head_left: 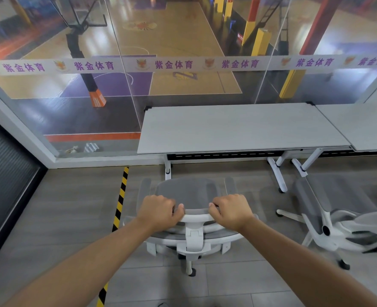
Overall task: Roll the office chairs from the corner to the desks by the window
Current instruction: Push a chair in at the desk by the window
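On the floor at far left: a yellow-and-black striped tape line (120, 202) runs toward the window (72, 96).
Left hand (158, 212): fingers curled over the top rail of the chair back, the grip clamped on it left of centre.
Office chair (188, 196): grey mesh with white frame, held by both hands, facing the worktop (238, 127) and standing just short of its front edge.
Right hand (230, 210): grip wrapped round the same rail, right of centre.
Second chair (329, 220): at right, turned sideways, near the worktop legs.
Second worktop (364, 125): touching the first one's right end, by the glass.
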`<state>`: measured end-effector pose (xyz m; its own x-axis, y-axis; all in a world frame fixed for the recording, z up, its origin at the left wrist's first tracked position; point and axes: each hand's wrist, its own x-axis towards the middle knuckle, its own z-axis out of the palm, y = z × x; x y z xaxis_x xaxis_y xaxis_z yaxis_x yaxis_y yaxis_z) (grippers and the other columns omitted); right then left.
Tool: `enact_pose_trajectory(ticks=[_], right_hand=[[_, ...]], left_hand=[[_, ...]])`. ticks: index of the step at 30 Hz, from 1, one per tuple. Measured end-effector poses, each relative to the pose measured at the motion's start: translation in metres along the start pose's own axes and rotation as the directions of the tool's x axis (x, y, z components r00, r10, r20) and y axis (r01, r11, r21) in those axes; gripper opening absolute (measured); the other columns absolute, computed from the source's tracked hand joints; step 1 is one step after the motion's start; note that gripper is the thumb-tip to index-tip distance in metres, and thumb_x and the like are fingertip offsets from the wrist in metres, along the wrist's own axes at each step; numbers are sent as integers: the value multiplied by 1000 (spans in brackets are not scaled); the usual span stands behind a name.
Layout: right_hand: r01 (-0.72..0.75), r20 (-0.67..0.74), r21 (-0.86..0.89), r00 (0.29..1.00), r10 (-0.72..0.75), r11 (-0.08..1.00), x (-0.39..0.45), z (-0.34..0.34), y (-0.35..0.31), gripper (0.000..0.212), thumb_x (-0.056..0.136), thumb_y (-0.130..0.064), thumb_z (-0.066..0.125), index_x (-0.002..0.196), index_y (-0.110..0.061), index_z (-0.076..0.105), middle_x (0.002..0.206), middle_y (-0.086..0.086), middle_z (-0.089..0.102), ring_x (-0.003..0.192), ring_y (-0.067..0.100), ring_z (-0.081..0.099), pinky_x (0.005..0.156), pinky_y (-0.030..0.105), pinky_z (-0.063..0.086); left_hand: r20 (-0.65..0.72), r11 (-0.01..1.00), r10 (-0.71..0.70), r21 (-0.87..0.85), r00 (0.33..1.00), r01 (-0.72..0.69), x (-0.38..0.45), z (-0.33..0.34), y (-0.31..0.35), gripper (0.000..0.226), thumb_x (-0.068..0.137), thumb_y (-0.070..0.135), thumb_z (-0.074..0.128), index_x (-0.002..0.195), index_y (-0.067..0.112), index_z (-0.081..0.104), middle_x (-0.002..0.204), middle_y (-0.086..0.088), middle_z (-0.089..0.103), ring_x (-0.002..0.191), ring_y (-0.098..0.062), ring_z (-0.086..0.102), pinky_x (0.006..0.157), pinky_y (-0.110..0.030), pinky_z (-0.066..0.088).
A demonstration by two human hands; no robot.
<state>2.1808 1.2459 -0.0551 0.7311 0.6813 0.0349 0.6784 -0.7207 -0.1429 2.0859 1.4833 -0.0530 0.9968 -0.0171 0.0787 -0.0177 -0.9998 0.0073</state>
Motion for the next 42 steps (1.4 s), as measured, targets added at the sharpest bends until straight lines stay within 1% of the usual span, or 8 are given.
enact_pose_trajectory(ticks=[6, 12, 15, 20, 28, 32, 39, 42], right_hand=[[1, 12, -12, 1000, -1, 1000, -4, -2, 0, 48, 85, -48, 16, 59, -16, 40, 52, 1, 46, 45, 18, 32, 46, 28, 23], [6, 17, -5, 1000, -6, 1000, -9, 0, 0, 49, 85, -48, 14, 60, -16, 42, 52, 2, 48, 46, 18, 36, 47, 28, 22], [17, 10, -2, 1000, -17, 1000, -10, 0, 0, 51, 86, -49, 15, 60, -15, 43, 52, 2, 49, 46, 18, 36, 47, 28, 22], [41, -3, 4, 999, -41, 999, -7, -1, 4, 54, 87, -49, 17, 61, -13, 47, 53, 4, 52, 46, 18, 33, 46, 29, 19], [48, -22, 2, 999, -48, 999, -5, -2, 7, 51, 88, -47, 20, 58, -14, 45, 49, 2, 44, 45, 19, 31, 46, 28, 17], [34, 5, 1, 999, -34, 999, -2, -4, 4, 50, 87, -48, 16, 59, -15, 40, 51, 1, 42, 46, 18, 31, 46, 28, 20], [17, 4, 3, 1000, -17, 1000, -4, -1, 5, 52, 87, -47, 20, 60, -11, 46, 50, 1, 41, 46, 19, 30, 47, 28, 21], [7, 10, 4, 1000, -7, 1000, -4, -1, 5, 51, 87, -48, 20, 61, -11, 45, 50, 1, 41, 46, 19, 30, 47, 28, 21]], left_hand=[[-1, 1000, -2, 1, 1000, 2, -2, 1, 3, 59, 92, 53, 22, 54, 17, 50, 43, 3, 47, 38, -13, 46, 42, -23, 31], [-12, 1000, -27, 6, 1000, 27, -8, 0, 8, 56, 91, 49, 30, 47, 17, 46, 37, 6, 36, 32, -10, 31, 39, -19, 18], [-14, 1000, -20, 4, 1000, 20, -9, 0, 7, 56, 91, 49, 30, 48, 17, 46, 38, 6, 36, 32, -9, 31, 38, -20, 22], [-2, 999, -31, -7, 1000, 31, -8, 2, 8, 58, 93, 51, 25, 51, 17, 49, 41, 3, 45, 36, -13, 45, 41, -22, 34], [-18, 1000, 2, 1, 1000, -2, -5, 3, 7, 59, 92, 51, 24, 53, 18, 52, 42, 3, 46, 36, -12, 44, 41, -22, 28], [-35, 1000, 5, -5, 999, -5, -4, 2, 3, 60, 92, 52, 22, 51, 18, 51, 41, 4, 45, 35, -11, 35, 41, -21, 22], [-23, 1000, 16, -3, 1000, -16, -3, 5, 3, 59, 92, 53, 24, 52, 17, 51, 42, 4, 45, 36, -13, 43, 41, -21, 25], [-26, 1000, 15, -15, 1000, -16, -4, 4, 3, 59, 91, 52, 24, 53, 17, 51, 42, 3, 46, 36, -12, 40, 42, -22, 26]])
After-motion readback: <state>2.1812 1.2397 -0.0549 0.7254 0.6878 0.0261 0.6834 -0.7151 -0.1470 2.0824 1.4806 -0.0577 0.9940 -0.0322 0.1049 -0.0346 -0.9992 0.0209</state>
